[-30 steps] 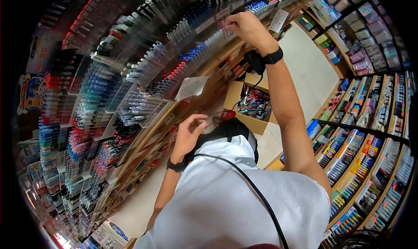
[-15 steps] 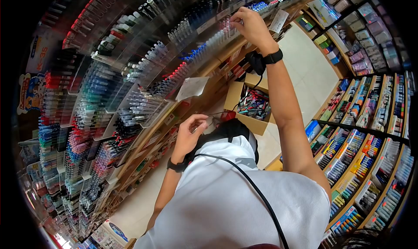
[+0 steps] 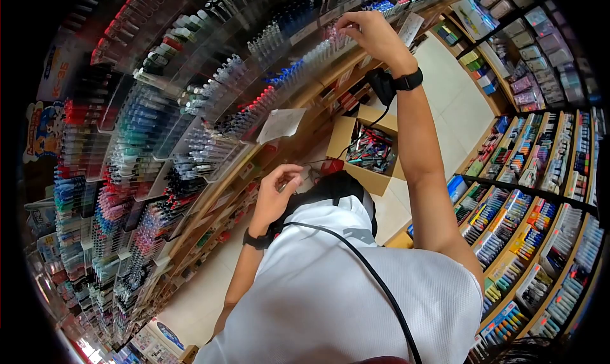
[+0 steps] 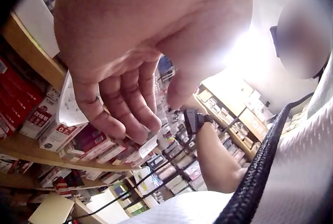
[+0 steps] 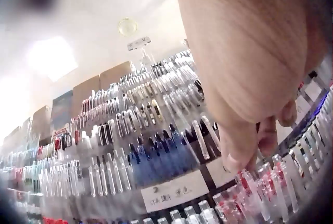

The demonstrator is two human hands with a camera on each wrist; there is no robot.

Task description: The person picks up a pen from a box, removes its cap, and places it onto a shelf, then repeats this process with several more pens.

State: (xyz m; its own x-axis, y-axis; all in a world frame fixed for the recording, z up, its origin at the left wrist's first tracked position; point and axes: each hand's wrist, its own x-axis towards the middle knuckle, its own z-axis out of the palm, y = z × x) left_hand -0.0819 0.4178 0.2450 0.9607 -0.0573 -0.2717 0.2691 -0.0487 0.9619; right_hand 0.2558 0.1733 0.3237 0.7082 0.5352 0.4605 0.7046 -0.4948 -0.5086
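Note:
My right hand (image 3: pixel 375 38) reaches out over the front row of the pen rack, its fingers bent downward. In the right wrist view its fingertips (image 5: pixel 237 162) are right at the tops of clear pens with red and pink parts (image 5: pixel 252 187). No pen shows lifted between the fingers; part of the grasp is hidden behind the palm. My left hand (image 3: pixel 276 195) hovers in front of the body below the rack edge, fingers loosely bent and holding nothing. Close up, its fingers (image 4: pixel 122 101) hang apart from the thumb.
A cardboard box (image 3: pixel 359 178) full of pens stands on the floor between the arms. Paper sheets (image 3: pixel 279 126) hang off the rack's wooden edge. Marker shelves (image 3: pixel 527 227) line the right side. A black cable (image 3: pixel 356 262) runs down the white shirt.
My right hand has drawn back slightly from further over the rack, and its fingers have shifted over the pink-topped pens. The left hand stays in place.

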